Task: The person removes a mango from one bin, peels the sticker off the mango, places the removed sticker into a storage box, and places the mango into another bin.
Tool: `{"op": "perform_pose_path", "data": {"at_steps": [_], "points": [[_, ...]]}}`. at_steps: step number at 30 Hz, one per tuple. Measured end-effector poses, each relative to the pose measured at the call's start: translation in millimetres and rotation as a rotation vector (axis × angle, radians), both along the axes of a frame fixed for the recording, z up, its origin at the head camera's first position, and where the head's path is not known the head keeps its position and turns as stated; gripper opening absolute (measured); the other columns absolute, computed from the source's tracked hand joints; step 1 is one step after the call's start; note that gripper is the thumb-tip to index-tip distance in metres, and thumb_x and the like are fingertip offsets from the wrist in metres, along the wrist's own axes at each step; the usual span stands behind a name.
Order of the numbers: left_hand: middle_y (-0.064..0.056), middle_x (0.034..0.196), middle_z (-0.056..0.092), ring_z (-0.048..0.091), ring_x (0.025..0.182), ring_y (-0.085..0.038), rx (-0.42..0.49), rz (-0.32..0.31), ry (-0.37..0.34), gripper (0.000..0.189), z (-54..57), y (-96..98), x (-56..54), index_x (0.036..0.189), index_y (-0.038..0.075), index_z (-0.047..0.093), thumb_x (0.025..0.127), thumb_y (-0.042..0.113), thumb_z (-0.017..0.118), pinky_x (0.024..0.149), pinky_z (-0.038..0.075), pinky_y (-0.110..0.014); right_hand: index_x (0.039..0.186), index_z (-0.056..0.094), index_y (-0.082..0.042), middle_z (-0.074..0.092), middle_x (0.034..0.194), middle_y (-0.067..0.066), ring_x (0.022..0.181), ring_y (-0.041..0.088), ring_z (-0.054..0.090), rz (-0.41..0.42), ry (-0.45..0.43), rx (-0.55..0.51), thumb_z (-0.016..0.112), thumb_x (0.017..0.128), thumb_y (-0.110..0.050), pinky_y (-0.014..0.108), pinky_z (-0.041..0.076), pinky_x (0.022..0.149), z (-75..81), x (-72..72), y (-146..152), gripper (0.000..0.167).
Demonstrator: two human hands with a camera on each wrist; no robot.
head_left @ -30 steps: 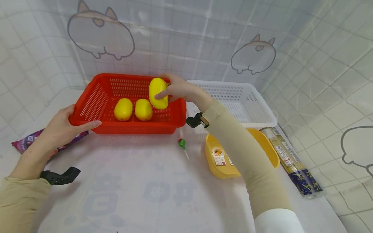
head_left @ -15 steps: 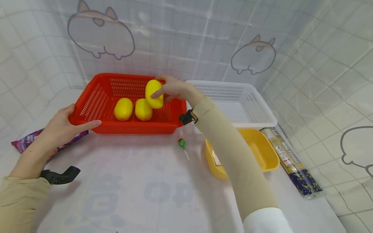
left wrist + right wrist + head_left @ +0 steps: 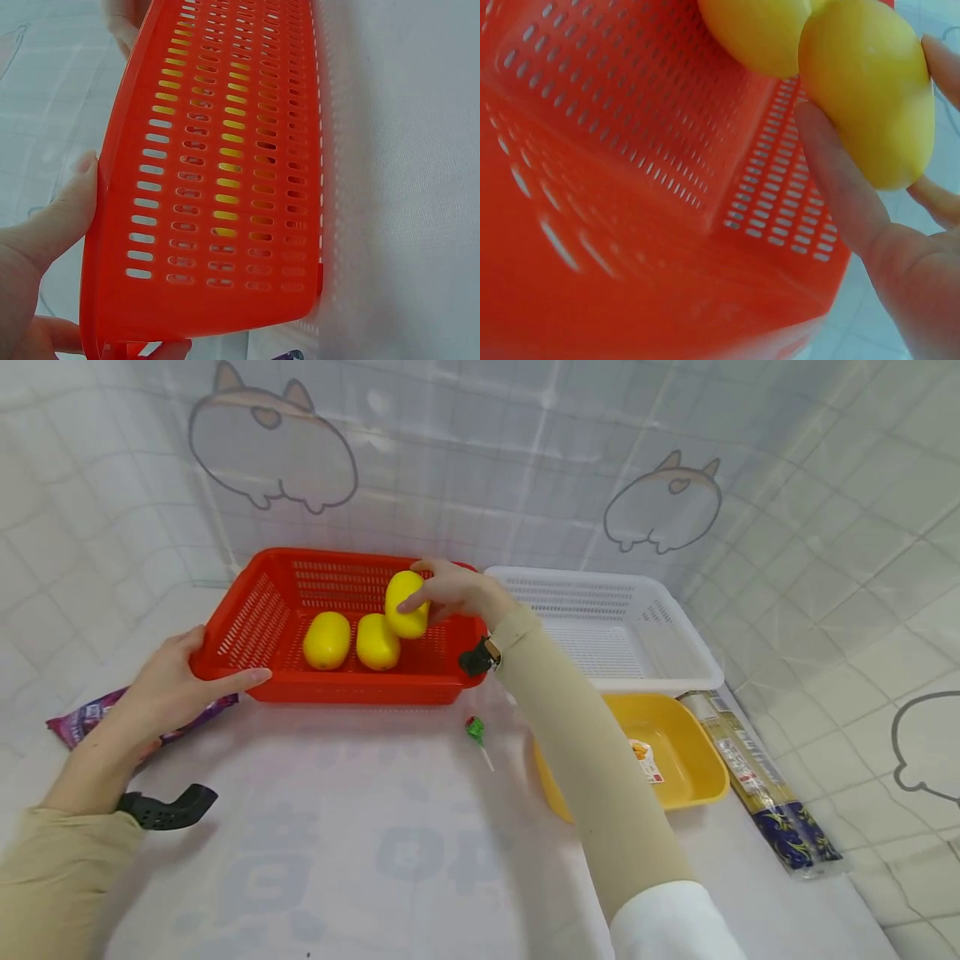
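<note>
A red slotted basket [image 3: 352,688] stands at the back left, with two yellow oval fruits lying inside: the left fruit [image 3: 327,641] and the middle fruit [image 3: 377,643]. My left hand [image 3: 168,685] grips the basket's left end, its thumb [image 3: 66,217] along the rim. Over the basket's right half, my right hand [image 3: 459,591] holds a third yellow fruit [image 3: 406,603] between thumb and fingers. In the right wrist view this held fruit [image 3: 870,90] overlaps another fruit [image 3: 757,34]; whether they touch I cannot tell.
A white slotted basket [image 3: 637,683] stands right of the red one. In front of it, a yellow tub [image 3: 693,777] is partly hidden by my right sleeve. A green lollipop [image 3: 476,729], a purple packet [image 3: 86,714] and a long clear-and-blue package [image 3: 761,785] lie on the table.
My right hand has moved a little left and down with the held fruit, closer to the middle fruit. My left hand keeps its hold on the red basket. The head view has shifted slightly.
</note>
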State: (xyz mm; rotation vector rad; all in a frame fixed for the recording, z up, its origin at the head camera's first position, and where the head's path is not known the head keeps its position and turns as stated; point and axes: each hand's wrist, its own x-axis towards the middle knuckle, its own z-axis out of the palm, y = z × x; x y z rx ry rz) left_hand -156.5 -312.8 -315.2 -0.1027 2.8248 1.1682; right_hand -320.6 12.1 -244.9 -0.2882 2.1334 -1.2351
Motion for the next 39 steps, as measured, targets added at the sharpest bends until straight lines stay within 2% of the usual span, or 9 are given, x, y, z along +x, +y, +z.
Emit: {"op": "perform_pose_path", "data": {"at_steps": [7,8,14,20,27,29,33,37,39], "points": [[-0.034,0.151,0.021,0.03,0.129,-0.052,0.01,0.012,-0.02,0.114,-0.7,0.6,1.6,0.161,0.01,0.003,0.084,0.067,0.065,0.08,0.053,-0.054,0.157,0.026,-0.02,0.035,0.152,0.006,0.117,0.027,0.058,-0.011,-0.032,0.031,0.076,0.089,-0.016,0.04,0.052,0.102,-9.8,-9.0,4.3,0.085],[-0.034,0.151,0.02,0.03,0.128,-0.052,0.008,0.016,-0.019,0.115,-0.9,0.3,1.5,0.161,0.01,0.003,0.084,0.068,0.065,0.08,0.053,-0.056,0.157,0.026,-0.021,0.035,0.152,0.006,0.119,0.028,0.058,-0.014,-0.036,0.03,0.076,0.088,-0.016,0.04,0.052,0.102,-11.0,-9.8,4.0,0.085],[-0.032,0.148,0.026,0.033,0.127,-0.049,-0.001,0.01,-0.004,0.114,-0.8,-0.2,0.0,0.161,0.007,0.007,0.084,0.067,0.065,0.072,0.051,-0.037,0.158,0.025,-0.021,0.03,0.157,0.006,0.123,0.026,0.053,-0.002,-0.056,0.058,0.075,0.089,-0.014,0.041,0.049,0.106,-17.8,-14.1,2.3,0.087],[-0.034,0.15,0.021,0.03,0.128,-0.052,0.003,0.008,-0.01,0.115,-0.5,-1.0,0.9,0.161,0.008,0.004,0.084,0.068,0.065,0.081,0.052,-0.056,0.159,0.022,-0.019,0.029,0.157,0.005,0.125,0.024,0.049,0.037,-0.035,0.16,0.074,0.089,-0.013,0.036,0.051,0.104,-22.9,-15.6,3.2,0.087],[-0.028,0.146,0.033,0.041,0.121,-0.041,0.015,-0.001,0.017,0.108,0.7,0.9,1.5,0.16,0.008,0.016,0.084,0.066,0.066,0.071,0.048,-0.028,0.159,0.022,-0.018,0.03,0.157,0.004,0.127,0.023,0.048,0.112,-0.038,0.244,0.073,0.089,-0.015,0.035,0.05,0.104,-25.6,-13.4,3.6,0.086],[-0.028,0.146,0.034,0.042,0.12,-0.041,0.01,0.0,0.021,0.108,1.2,1.0,2.0,0.16,0.008,0.016,0.084,0.066,0.066,0.071,0.048,-0.027,0.159,0.023,-0.018,0.028,0.159,0.003,0.128,0.022,0.048,0.119,-0.045,0.241,0.073,0.09,-0.014,0.035,0.05,0.104,-26.1,-13.3,3.1,0.086],[-0.034,0.15,0.023,0.034,0.126,-0.049,-0.001,0.016,-0.002,0.113,1.9,0.6,3.0,0.161,0.006,0.009,0.084,0.067,0.065,0.075,0.053,-0.042,0.159,0.023,-0.017,0.026,0.161,0.003,0.13,0.022,0.047,0.107,-0.064,0.232,0.072,0.09,-0.012,0.036,0.049,0.105,-26.7,-12.1,2.1,0.085],[-0.037,0.152,0.016,0.028,0.129,-0.053,-0.006,0.028,-0.022,0.117,1.5,1.3,3.8,0.161,0.006,0.003,0.083,0.069,0.064,0.086,0.05,-0.061,0.159,0.023,-0.015,0.027,0.16,0.004,0.13,0.024,0.046,0.114,-0.074,0.247,0.072,0.091,-0.011,0.037,0.047,0.107,-27.1,-9.6,0.9,0.084],[-0.037,0.153,0.016,0.028,0.129,-0.053,-0.008,0.03,-0.023,0.117,1.7,2.0,4.2,0.161,0.005,0.003,0.083,0.07,0.064,0.088,0.049,-0.063,0.158,0.024,-0.015,0.028,0.159,0.005,0.13,0.025,0.046,0.12,-0.082,0.26,0.072,0.091,-0.011,0.038,0.047,0.108,-27.6,-8.4,0.3,0.083]]}}
